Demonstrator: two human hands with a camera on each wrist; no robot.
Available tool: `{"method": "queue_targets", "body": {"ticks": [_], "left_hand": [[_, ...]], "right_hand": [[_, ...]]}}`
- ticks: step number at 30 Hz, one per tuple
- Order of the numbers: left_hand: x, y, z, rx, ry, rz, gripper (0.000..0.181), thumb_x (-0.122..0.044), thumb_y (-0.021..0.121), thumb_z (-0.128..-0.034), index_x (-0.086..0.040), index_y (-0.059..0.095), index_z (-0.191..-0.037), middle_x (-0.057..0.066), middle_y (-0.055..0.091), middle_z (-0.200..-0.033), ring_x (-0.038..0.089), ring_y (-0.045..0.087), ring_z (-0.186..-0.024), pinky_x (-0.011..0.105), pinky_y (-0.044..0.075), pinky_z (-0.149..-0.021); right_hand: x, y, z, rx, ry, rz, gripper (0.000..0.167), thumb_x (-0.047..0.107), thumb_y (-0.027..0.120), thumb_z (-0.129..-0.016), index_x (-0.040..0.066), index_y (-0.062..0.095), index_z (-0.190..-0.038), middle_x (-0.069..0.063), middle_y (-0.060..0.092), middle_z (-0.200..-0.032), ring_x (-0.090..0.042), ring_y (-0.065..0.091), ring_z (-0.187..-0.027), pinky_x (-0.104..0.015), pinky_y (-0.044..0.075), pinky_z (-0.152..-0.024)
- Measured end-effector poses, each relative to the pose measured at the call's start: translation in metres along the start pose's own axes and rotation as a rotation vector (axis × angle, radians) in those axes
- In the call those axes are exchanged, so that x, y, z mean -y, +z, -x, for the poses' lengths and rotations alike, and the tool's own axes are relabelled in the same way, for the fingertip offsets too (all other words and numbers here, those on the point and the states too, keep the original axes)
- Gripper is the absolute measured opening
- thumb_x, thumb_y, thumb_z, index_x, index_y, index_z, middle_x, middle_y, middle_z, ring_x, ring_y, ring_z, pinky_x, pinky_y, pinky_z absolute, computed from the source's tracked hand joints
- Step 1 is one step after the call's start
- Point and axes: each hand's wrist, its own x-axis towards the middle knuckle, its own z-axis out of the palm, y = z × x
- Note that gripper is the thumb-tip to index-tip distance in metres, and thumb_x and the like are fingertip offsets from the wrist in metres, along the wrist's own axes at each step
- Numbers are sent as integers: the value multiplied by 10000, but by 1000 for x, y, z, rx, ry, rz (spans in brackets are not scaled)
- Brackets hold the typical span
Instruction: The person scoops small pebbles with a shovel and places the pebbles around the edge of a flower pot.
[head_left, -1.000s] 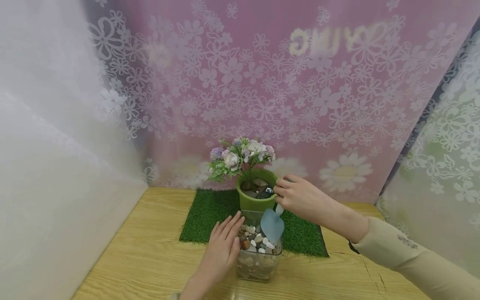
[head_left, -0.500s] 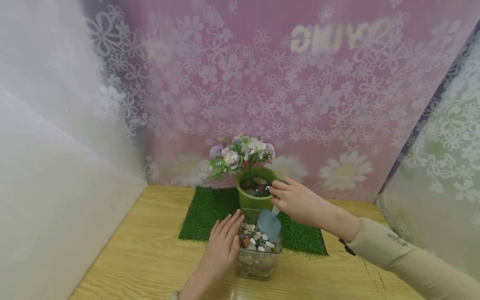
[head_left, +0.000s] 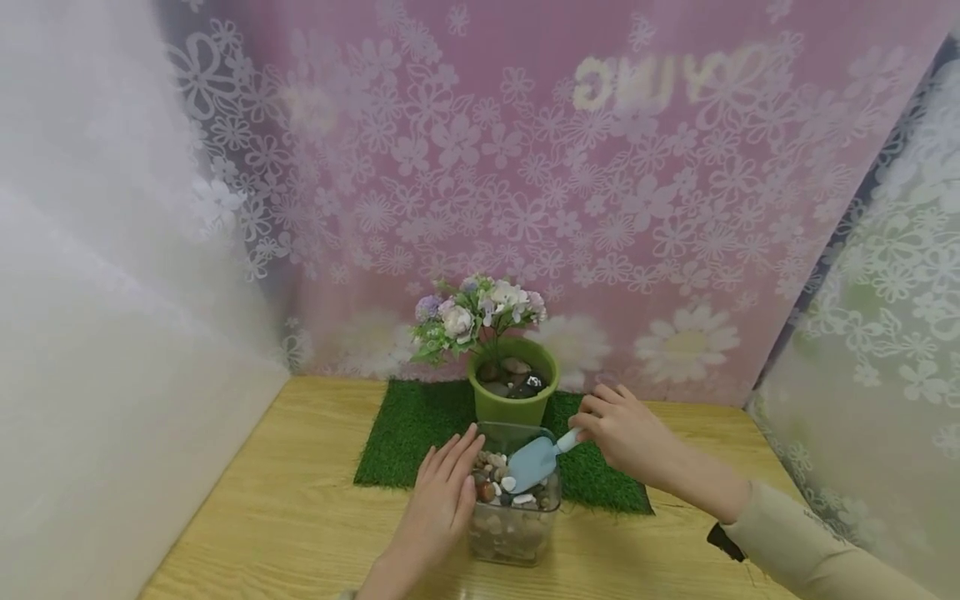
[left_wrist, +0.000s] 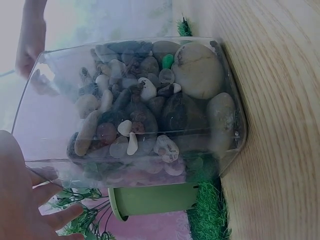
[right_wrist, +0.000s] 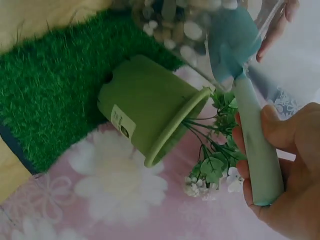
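A clear square container (head_left: 517,537) of mixed pebbles (head_left: 489,490) stands on the table's near part. My right hand (head_left: 626,437) grips the pale handle of a small blue trowel (head_left: 533,463), whose blade slants down into the container among the stones. In the right wrist view the fingers and thumb wrap that trowel handle (right_wrist: 257,145). My left hand (head_left: 442,492) rests against the container's left side and rim, fingers straight. Behind the container is a green flowerpot (head_left: 513,408) with stones inside and artificial flowers (head_left: 480,312).
The pot stands on a green artificial-grass mat (head_left: 427,417) laid on a wood-grain table (head_left: 247,500). A pink flowered curtain (head_left: 480,167) hangs close behind, and pale sheets close in the left (head_left: 112,292) and right (head_left: 870,400) sides.
The right hand has moved to the right and lower, away from the pot's rim. The trowel has swung from steep to slanted, its blade now pointing left into the stones. The left hand stays put.
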Motion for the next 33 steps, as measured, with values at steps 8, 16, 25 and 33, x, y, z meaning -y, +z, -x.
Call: {"method": "queue_targets", "body": {"ticks": [8,16,25,33], "left_hand": [[0,2,2,-8,15,-5,514,-119,506,-1041,-140,434,-1549,33,390,-1613,345,439,-1413,668,349,-1080],[-1,4,2,-11,2,6,499,-131,493,-1045,-133,448,-1542,25,392,-1612,344,444,-1411,669,345,-1086],[-3,3,3,9,-18,37,488,-140,490,-1050,-127,459,-1536,2,376,-1620,300,413,-1441,661,331,-1102],[-2,2,1,-31,1,15,491,-133,493,-1043,-114,459,-1533,26,401,-1606,310,437,-1423,659,346,-1094]], "right_hand": [[20,10,6,-74,8,-69,109,179,713,-894,103,764,-952,-2,652,-888,-181,511,-793,-319,372,-657],[28,6,3,-140,-41,-61,108,163,726,-885,92,759,-959,-16,648,-909,-189,524,-831,-342,423,-699],[35,15,19,-147,70,-100,223,246,587,-1017,123,759,-947,6,658,-899,-181,533,-819,-319,396,-670],[56,22,19,-270,162,-49,518,324,314,-1111,92,739,-927,-25,646,-898,-216,531,-811,-361,420,-679]]}}
